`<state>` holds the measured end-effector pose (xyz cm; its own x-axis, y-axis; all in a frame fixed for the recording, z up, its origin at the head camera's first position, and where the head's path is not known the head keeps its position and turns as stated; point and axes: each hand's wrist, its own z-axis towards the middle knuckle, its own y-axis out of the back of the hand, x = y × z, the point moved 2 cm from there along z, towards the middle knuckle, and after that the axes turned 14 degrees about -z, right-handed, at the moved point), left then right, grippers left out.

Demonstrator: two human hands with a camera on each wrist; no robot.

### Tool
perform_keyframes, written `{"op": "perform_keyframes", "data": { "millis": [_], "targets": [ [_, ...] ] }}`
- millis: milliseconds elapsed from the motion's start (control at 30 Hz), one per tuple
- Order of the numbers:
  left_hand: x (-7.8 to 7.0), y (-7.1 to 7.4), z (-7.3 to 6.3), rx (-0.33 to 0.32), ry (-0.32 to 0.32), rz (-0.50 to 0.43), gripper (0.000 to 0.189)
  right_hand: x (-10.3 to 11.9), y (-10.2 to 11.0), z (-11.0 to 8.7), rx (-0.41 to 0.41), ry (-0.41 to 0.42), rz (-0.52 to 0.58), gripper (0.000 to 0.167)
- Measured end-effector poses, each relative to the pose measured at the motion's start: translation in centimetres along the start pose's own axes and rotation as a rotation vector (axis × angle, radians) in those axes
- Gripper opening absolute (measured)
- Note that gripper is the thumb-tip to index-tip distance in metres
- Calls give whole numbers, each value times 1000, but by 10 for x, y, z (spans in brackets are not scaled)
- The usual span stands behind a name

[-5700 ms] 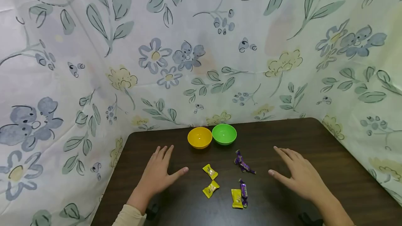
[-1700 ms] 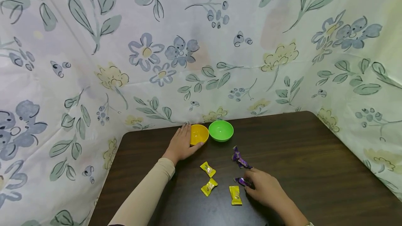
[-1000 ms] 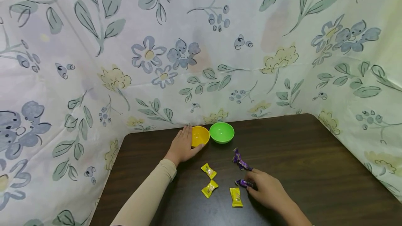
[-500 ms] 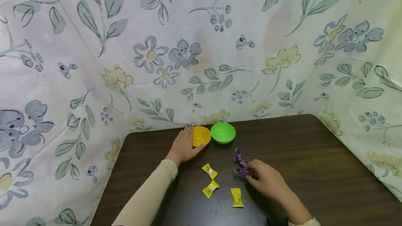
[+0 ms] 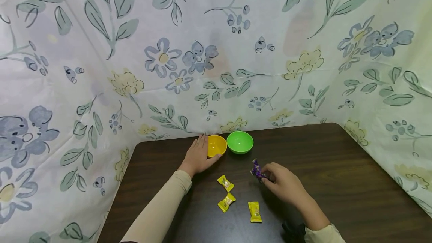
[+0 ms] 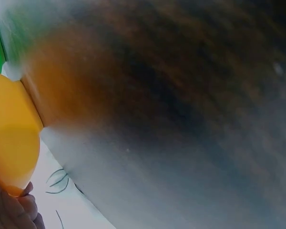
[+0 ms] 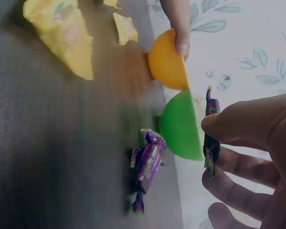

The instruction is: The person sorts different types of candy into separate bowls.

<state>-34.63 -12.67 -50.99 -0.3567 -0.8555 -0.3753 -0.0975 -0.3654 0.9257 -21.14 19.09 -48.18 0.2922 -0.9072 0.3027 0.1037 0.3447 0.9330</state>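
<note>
- Purple-wrapped candy (image 7: 211,131): pinched between the thumb and fingers of my right hand (image 5: 285,183), clear of the table (image 5: 337,175); plain in the right wrist view, mostly behind my fingers in the head view.
- Other purple-wrapped candy (image 7: 149,164): on the table, between that hand and the green bowl (image 5: 240,143).
- Yellow bowl (image 5: 217,146): beside the green one; my left hand (image 5: 197,157), fingers straight, against it.
- Yellow-wrapped candies (image 5: 254,212): three, nearer me.

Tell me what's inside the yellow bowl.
In the head view, the part of the yellow bowl that shows holds nothing but its own bare inner surface. The left hand covers its left side, so what lies there cannot be seen.
</note>
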Motion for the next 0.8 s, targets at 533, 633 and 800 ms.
{"op": "perform_keyframes", "data": {
  "millis": [533,633,800],
  "targets": [
    [0,-1,1,-12,0,-33,104,11,-4,29,-32,16,44,14],
    [1,-1,1,-17,-6,-29,105,15,-6,35,-35,18,55,14],
    [2,-4,2,-22,-23,2,106,22,-9,44,-67,38,51,15]
  ]
}}
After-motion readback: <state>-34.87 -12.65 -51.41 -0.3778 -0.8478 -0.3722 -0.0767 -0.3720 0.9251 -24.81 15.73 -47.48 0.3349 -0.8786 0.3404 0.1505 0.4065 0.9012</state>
